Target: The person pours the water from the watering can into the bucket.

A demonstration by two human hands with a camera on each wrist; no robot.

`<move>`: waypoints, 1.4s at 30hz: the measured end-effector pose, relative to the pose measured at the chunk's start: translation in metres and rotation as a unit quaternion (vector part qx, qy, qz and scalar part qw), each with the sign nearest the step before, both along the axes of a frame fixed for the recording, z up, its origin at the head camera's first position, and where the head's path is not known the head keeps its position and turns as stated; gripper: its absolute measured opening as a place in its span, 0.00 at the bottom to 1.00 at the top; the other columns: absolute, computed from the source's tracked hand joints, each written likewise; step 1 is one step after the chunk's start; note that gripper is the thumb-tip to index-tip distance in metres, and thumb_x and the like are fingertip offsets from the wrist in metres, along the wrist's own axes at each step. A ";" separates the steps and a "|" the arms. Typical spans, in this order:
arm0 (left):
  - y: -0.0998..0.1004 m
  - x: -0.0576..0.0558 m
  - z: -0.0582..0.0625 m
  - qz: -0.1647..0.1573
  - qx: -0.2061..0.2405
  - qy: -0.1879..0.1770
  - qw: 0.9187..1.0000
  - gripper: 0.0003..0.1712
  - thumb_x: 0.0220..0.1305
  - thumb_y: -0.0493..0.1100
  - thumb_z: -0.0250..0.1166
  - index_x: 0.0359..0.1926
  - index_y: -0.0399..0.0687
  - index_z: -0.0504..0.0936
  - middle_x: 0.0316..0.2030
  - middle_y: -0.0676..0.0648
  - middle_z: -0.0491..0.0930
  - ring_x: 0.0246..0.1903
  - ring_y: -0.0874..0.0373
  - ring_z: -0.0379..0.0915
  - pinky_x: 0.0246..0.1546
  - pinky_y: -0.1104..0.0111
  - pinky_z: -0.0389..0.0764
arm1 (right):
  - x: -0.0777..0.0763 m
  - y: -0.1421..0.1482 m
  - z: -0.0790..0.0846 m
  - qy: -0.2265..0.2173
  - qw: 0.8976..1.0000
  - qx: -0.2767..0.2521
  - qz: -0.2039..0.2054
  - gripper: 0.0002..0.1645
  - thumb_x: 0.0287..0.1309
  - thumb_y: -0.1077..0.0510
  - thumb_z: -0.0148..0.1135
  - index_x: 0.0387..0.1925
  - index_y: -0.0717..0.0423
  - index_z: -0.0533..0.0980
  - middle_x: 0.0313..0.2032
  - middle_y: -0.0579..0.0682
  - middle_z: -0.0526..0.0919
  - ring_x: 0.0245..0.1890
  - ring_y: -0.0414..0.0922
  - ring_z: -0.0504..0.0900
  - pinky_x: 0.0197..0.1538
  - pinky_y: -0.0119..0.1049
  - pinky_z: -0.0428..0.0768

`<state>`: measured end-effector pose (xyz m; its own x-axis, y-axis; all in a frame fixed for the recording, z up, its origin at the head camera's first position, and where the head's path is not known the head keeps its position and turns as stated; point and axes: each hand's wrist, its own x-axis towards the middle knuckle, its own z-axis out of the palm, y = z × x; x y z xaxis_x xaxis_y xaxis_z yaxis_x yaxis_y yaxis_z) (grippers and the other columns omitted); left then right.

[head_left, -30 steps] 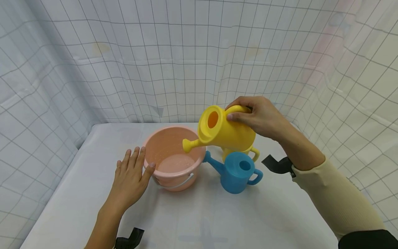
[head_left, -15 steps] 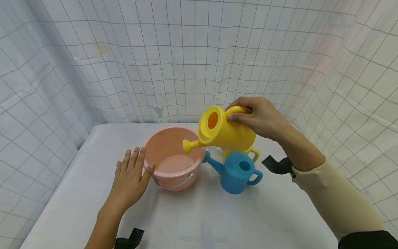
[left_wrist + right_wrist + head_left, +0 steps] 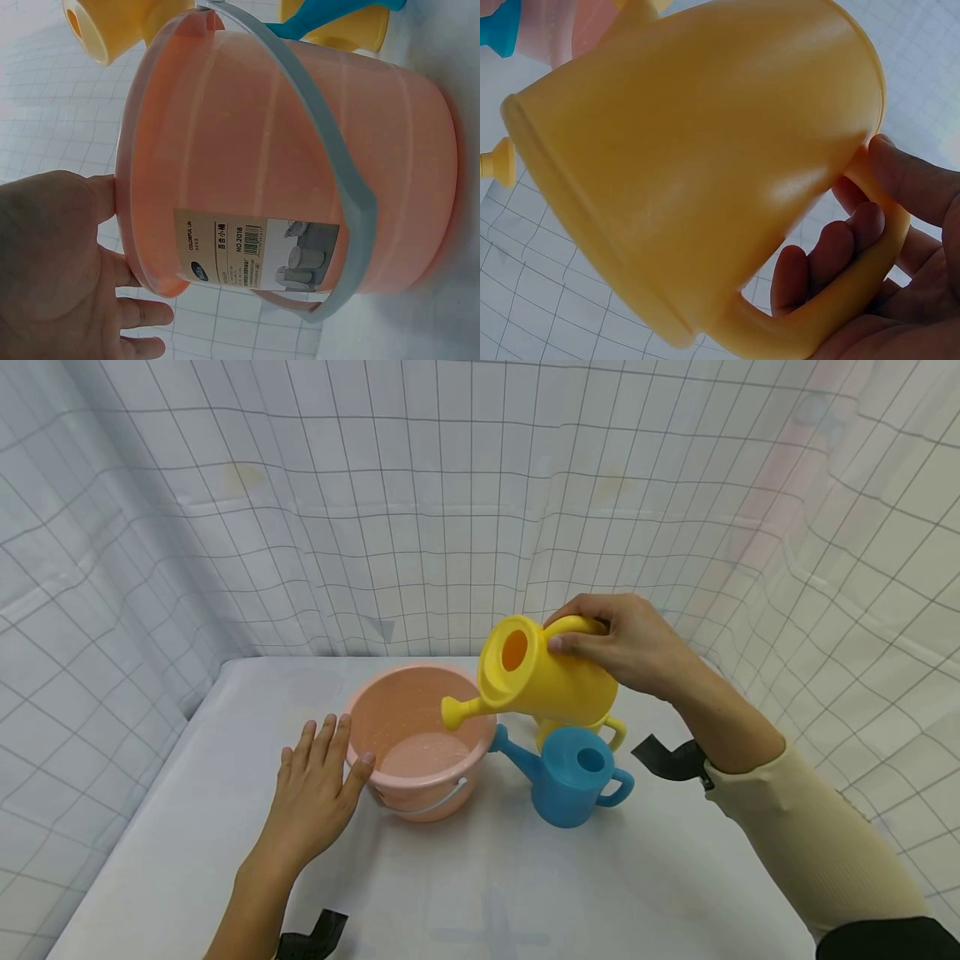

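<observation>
My right hand (image 3: 626, 639) grips the handle of a yellow watering can (image 3: 555, 672), fingers curled round it in the right wrist view. The can is tilted, its spout end over the right part of a pink bucket (image 3: 423, 789). My left hand (image 3: 318, 793) has its fingers straight, with fingertips and thumb at the bucket's left rim. In the left wrist view the bucket (image 3: 300, 135) shows a paper label and a grey handle hanging down its side. A blue watering can (image 3: 570, 785) stands upright just right of the bucket.
Behind the blue can stands a second yellow watering can (image 3: 617, 731), mostly hidden by the blue can and the raised one. A white cloth covers the table (image 3: 420, 893). White gridded curtains (image 3: 450, 510) close off the back and both sides.
</observation>
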<state>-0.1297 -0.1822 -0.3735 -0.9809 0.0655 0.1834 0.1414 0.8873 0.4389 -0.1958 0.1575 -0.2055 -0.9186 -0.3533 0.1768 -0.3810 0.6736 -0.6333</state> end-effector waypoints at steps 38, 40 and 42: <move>0.000 0.000 0.002 0.000 -0.003 -0.009 1.000 0.42 0.71 0.64 0.38 0.75 0.46 0.41 0.73 0.34 0.44 0.73 0.37 0.28 0.66 0.35 0.36 | 0.001 0.005 -0.002 0.007 1.000 -0.028 -0.005 0.15 0.60 0.47 0.61 0.45 0.49 0.80 0.40 0.49 0.82 0.36 0.47 0.75 0.40 0.34 0.78; 0.000 0.000 0.003 0.000 -0.006 -0.011 1.000 0.42 0.71 0.64 0.38 0.75 0.46 0.41 0.73 0.34 0.44 0.73 0.37 0.28 0.66 0.35 0.36 | 0.001 0.006 -0.002 0.007 0.999 -0.034 -0.005 0.15 0.60 0.47 0.61 0.45 0.49 0.80 0.41 0.50 0.82 0.36 0.47 0.75 0.40 0.34 0.78; 0.000 0.000 0.003 0.000 -0.008 -0.013 1.000 0.42 0.71 0.64 0.38 0.75 0.46 0.41 0.73 0.34 0.43 0.73 0.37 0.28 0.66 0.35 0.36 | 0.000 0.007 -0.004 0.006 0.999 -0.045 -0.003 0.15 0.60 0.48 0.61 0.45 0.50 0.80 0.41 0.49 0.82 0.36 0.47 0.75 0.40 0.33 0.79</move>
